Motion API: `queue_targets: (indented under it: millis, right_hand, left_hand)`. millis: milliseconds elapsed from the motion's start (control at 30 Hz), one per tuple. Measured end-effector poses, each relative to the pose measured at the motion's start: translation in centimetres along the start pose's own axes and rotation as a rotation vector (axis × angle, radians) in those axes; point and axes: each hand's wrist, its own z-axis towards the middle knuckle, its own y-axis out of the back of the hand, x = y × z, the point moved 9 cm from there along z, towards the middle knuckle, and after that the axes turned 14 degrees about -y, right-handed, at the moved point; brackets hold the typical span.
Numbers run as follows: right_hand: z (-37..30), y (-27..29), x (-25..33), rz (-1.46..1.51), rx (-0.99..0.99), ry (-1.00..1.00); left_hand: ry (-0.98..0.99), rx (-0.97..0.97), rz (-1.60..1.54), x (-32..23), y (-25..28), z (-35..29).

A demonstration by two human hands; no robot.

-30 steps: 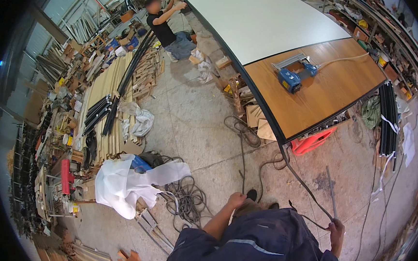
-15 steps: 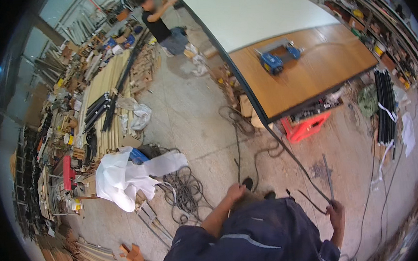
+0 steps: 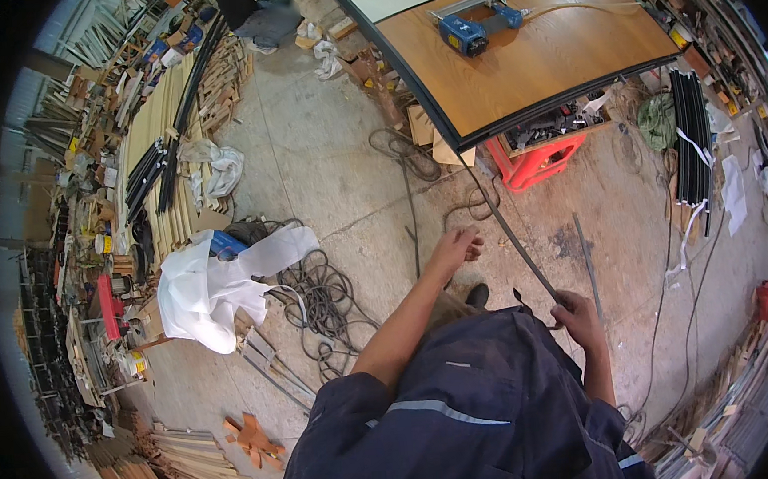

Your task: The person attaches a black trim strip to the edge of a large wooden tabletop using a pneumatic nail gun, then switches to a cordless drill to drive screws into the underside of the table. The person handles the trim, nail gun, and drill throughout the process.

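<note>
Left hand (image 3: pixel 457 245) now raised forward, fingers loosely curled, holding nothing. Right hand (image 3: pixel 576 308) clamped on black edging strip (image 3: pixel 510 231), which runs up to the tabletop; red crate (image 3: pixel 537 159) beyond.

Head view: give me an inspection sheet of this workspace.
Surface: bare concrete floor, stained.
Job's things: long dark strip, running from the table edge down to the right hand.
Clutter: white plastic sheet, wood offcuts, stacked timber, red crate.
Hands: left hand loosely closed, apparently empty; right hand shut on the strip.
Cables: dark coil on the floor.
Surroundings: wooden tabletop carrying a blue power tool; another person at the far end.
</note>
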Motion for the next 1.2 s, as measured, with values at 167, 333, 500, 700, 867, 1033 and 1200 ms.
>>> queue_targets:
  millis: [167,333,500,700,867,1033,1200]
  right_hand:
    - [1.9,-1.9,2.6,-0.006,0.015,0.007]
    - [2.7,-2.7,3.7,-0.008,0.004,0.016]
    - [3.4,-3.7,4.5,-0.072,-0.009,0.023]
    - [3.7,-4.3,5.6,-0.105,-0.070,0.027]
    - [4.1,-4.4,6.2,-0.163,-0.134,0.039]
    - [4.7,-5.1,5.8,-0.244,-0.168,0.018]
    - [4.8,-5.1,5.2,-0.252,-0.272,0.018]
  left_hand:
    - [-0.045,0.105,-0.165,-3.7,-3.9,0.3]
    - [-0.011,0.141,-0.244,-4.5,-5.8,1.7]
    - [-0.101,0.146,-0.190,-7.9,-6.8,2.0]
    - [-0.195,0.095,0.011,-8.6,-6.3,4.1]
    - [-0.305,-0.023,0.221,-11.5,-5.4,5.7]
    - [-0.438,-0.181,0.397,-12.5,-2.8,8.0]
    - [-0.278,-0.169,0.183,-13.7,-1.8,8.3]
